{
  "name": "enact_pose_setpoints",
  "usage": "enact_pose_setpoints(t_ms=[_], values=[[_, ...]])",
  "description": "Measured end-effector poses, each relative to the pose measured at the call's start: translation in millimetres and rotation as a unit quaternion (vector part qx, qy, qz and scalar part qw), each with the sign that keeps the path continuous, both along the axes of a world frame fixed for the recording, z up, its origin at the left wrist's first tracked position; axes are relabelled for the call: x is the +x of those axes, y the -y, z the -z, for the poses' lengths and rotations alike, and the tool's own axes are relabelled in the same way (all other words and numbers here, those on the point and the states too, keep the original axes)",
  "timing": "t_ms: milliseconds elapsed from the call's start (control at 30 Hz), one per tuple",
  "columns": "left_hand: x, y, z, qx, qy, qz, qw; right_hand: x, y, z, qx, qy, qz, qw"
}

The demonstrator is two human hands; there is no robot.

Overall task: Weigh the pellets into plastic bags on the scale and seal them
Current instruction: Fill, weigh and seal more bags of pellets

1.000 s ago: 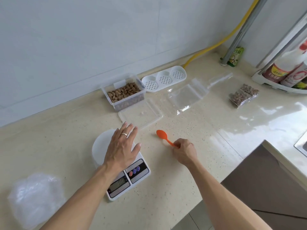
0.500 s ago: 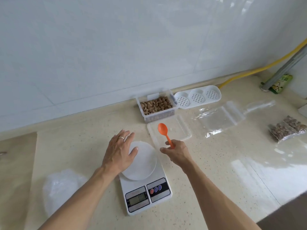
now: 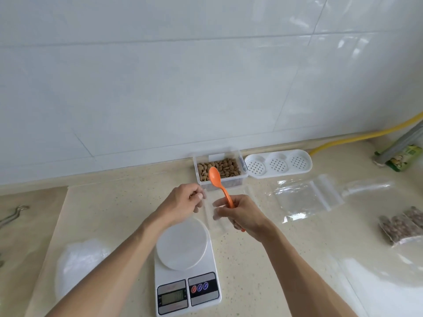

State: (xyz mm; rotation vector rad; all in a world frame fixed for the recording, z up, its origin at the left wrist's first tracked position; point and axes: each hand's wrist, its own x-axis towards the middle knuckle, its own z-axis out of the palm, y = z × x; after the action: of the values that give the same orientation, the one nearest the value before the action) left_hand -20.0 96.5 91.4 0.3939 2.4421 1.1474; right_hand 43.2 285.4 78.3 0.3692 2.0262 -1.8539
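Observation:
A white digital scale (image 3: 183,291) with a round plate stands on the counter in front of me. Behind it a clear container (image 3: 243,156) holds brown pellets (image 3: 225,167). My right hand (image 3: 245,216) is closed on the handle of an orange spoon (image 3: 215,177), whose bowl points up over the container. My left hand (image 3: 180,204) hovers above the scale's far edge with fingertips pinched on what looks like a small clear plastic bag (image 3: 208,208), stretched between both hands. Its outline is hard to make out.
A clear lid (image 3: 220,228) lies under my hands. To the right are empty zip bags (image 3: 306,197), a filled pellet bag (image 3: 402,225) and a white perforated tray (image 3: 278,164). A crumpled plastic pile (image 3: 77,259) lies left, with metal hooks (image 3: 11,216) beyond.
My left hand has lifted off the scale plate and pinched shut near the right hand. My right hand raised the spoon from the counter. The view has swung left.

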Motion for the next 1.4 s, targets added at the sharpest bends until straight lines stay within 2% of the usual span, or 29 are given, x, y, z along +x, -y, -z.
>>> enact_pose_setpoints(t_ms=[233, 433, 533, 700, 767, 1000, 1100, 1200, 1267, 1400], values=[[-11, -14, -31, 0.042, -0.004, 0.034, 0.999, -6, -2, -37, 0.064, -0.039, -0.027, 0.997], [-18, -5, -48, 0.113, 0.01, 0.043, 0.993, -10, 4, -59, 0.059, -0.051, -0.083, 0.993], [-22, 2, -52, 0.133, 0.016, 0.042, 0.99, -12, 7, -65, 0.05, -0.066, -0.074, 0.994], [-32, 32, -52, 0.078, -0.002, 0.055, 0.995, -18, 5, -70, 0.056, -0.076, -0.04, 0.995], [-33, 39, -54, 0.082, -0.011, 0.055, 0.995, -20, 8, -70, 0.064, -0.074, -0.042, 0.994], [-39, 57, -46, 0.093, -0.056, 0.017, 0.994, -31, 21, -70, -0.075, -0.05, -0.002, 0.996], [-39, 63, -39, 0.029, -0.08, 0.018, 0.996, -36, 25, -64, -0.073, -0.041, 0.048, 0.995], [-31, 57, -38, -0.087, -0.049, 0.09, 0.991, -41, 29, -58, -0.04, -0.036, 0.078, 0.996], [-23, 42, -41, -0.127, -0.079, 0.134, 0.98, -45, 35, -53, -0.037, -0.027, 0.066, 0.997], [-24, 26, -33, -0.076, -0.149, 0.113, 0.979, -50, 40, -46, -0.034, -0.016, 0.036, 0.999]])
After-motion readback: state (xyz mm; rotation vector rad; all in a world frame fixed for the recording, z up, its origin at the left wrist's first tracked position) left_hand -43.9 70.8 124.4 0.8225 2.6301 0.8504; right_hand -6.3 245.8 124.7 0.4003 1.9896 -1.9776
